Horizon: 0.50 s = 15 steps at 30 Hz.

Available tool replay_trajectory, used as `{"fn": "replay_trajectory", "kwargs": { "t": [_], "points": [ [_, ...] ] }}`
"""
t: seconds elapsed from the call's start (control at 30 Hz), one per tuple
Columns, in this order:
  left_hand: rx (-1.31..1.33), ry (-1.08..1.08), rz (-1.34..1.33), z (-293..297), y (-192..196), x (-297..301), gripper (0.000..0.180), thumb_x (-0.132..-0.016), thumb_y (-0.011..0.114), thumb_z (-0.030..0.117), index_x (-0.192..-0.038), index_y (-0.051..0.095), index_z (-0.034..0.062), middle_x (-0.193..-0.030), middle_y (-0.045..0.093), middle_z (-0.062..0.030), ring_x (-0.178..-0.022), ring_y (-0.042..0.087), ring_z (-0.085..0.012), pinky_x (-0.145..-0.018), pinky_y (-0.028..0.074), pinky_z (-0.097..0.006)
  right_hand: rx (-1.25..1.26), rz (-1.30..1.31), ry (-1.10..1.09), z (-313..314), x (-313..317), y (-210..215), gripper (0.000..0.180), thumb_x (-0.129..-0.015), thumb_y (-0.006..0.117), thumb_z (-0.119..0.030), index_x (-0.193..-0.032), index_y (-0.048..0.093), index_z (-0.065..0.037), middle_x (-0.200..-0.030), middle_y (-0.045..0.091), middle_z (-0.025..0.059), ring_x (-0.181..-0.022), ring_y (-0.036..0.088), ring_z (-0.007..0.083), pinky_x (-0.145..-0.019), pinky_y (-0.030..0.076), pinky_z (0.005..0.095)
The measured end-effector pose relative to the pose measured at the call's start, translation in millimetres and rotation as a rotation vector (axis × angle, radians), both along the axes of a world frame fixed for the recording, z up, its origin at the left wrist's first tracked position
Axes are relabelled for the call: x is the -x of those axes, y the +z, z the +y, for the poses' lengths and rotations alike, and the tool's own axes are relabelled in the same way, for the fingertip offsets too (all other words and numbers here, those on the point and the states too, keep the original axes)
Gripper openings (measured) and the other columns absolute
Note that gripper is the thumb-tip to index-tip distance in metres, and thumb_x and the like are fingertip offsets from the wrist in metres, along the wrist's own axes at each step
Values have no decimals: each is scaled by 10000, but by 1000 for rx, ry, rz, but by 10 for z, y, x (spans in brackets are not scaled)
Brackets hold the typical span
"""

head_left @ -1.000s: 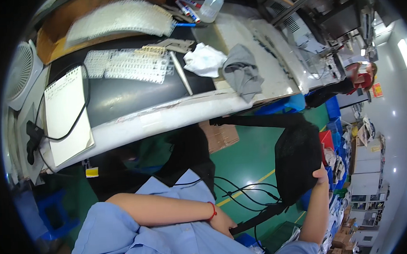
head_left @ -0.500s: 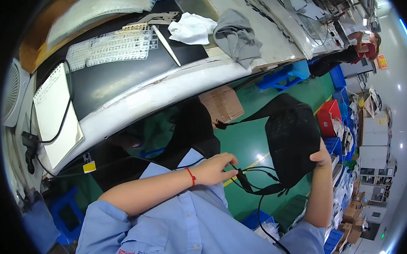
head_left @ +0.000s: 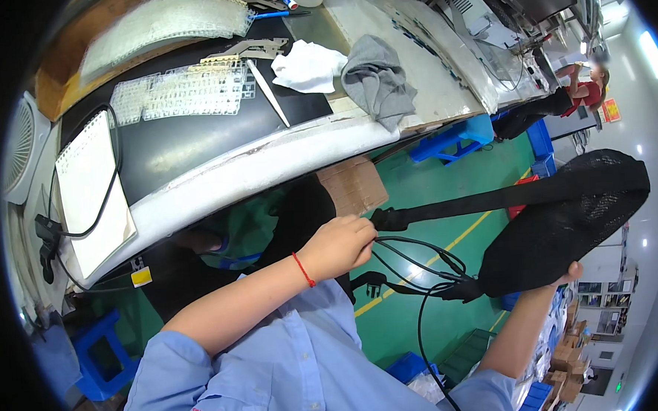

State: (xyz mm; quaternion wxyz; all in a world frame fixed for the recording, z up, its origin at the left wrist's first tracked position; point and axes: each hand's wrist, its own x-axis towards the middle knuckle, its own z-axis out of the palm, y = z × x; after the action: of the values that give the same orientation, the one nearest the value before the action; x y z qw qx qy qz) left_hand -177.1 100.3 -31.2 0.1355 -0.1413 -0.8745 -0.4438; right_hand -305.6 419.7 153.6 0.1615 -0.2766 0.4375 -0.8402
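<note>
A black mesh pouch (head_left: 539, 239) with a long strap (head_left: 478, 204) hangs in the air in front of me on the right. My left hand (head_left: 339, 247), with a red cord on its wrist, is closed at the strap's near end; its fingertips are partly hidden. My right hand (head_left: 567, 275) grips the pouch from below, most of its fingers hidden behind the fabric. A black buckle (head_left: 372, 283) dangles on a second strap under my left hand. Looped black cables (head_left: 428, 260) run from the pouch, and one drops toward my right sleeve.
The workbench edge (head_left: 267, 168) curves across ahead, bearing clear key-shaped plastic sheets (head_left: 182, 94), a notebook (head_left: 94, 195), a white cloth (head_left: 308, 67) and a grey cloth (head_left: 378, 80). A carton (head_left: 352, 186) and a blue stool (head_left: 456, 139) stand below. Another person (head_left: 591, 91) is far right.
The pouch has swung right and up with my right hand, drawing the strap out straight. My left hand has risen slightly and now holds the strap's end; the buckle hangs loose below.
</note>
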Motion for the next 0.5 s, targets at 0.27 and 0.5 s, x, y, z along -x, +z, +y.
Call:
{"fn": "replay_trajectory", "kwargs": {
  "t": [0.27, 0.5],
  "points": [
    [-262, 131, -26, -364, 588, 52, 185, -893, 538, 90, -1049, 626, 46, -841, 634, -137, -750, 615, -313, -684, 497, -374, 107, 98, 72, -207, -44, 276, 668, -785, 673, -248, -1342, 435, 32, -1283, 525, 194, -1160, 532, 335, -1012, 427, 419],
    [-333, -136, -128, -439, 832, 169, 209, -922, 534, 122, -1089, 616, 27, -899, 653, -151, -817, 632, -304, -754, 496, -362, 140, 116, 83, -282, -50, 329, 639, -805, 660, -245, -1336, 437, 34, -1271, 526, 192, -1150, 534, 322, -1007, 428, 403]
  ]
}}
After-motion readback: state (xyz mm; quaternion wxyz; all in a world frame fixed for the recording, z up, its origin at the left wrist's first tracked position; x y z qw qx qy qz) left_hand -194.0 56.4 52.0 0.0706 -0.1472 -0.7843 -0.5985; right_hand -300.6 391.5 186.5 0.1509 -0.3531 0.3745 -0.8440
